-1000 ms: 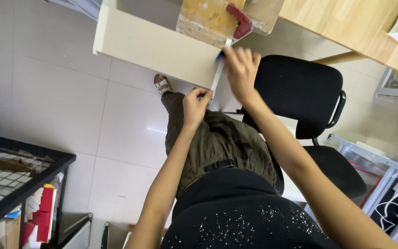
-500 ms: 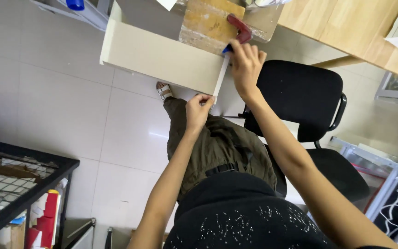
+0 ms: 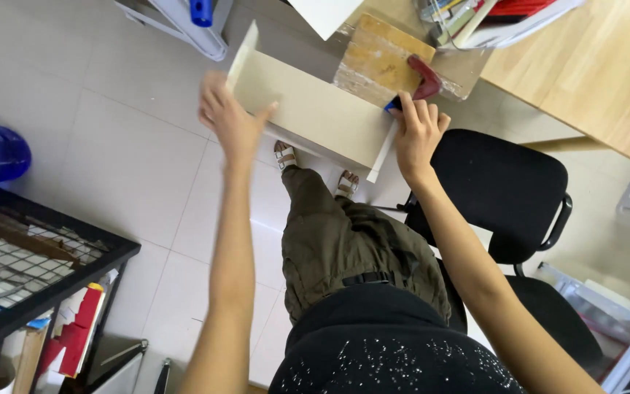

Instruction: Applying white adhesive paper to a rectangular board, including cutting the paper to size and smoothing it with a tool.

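Tabletop (image 3: 592,66): pale wood, far right, carrying clutter at its far edge.
Office chair (image 3: 501,190): black, right of the person's legs.
Wire rack (image 3: 30,255): black, near left, on the tiled floor.
Board (image 3: 308,109): long cream panel, jutting left off the tabletop's corner, over the floor.
Wooden block (image 3: 377,62): worn, lying on the board's right end.
Clamp (image 3: 423,76): red, at the block's right side.
Left hand (image 3: 229,120): fingers spread apart, at the board's left end, blurred.
Right hand (image 3: 415,135): fingers closed together, pressed at the board's right end beside a thin white strip (image 3: 382,155).
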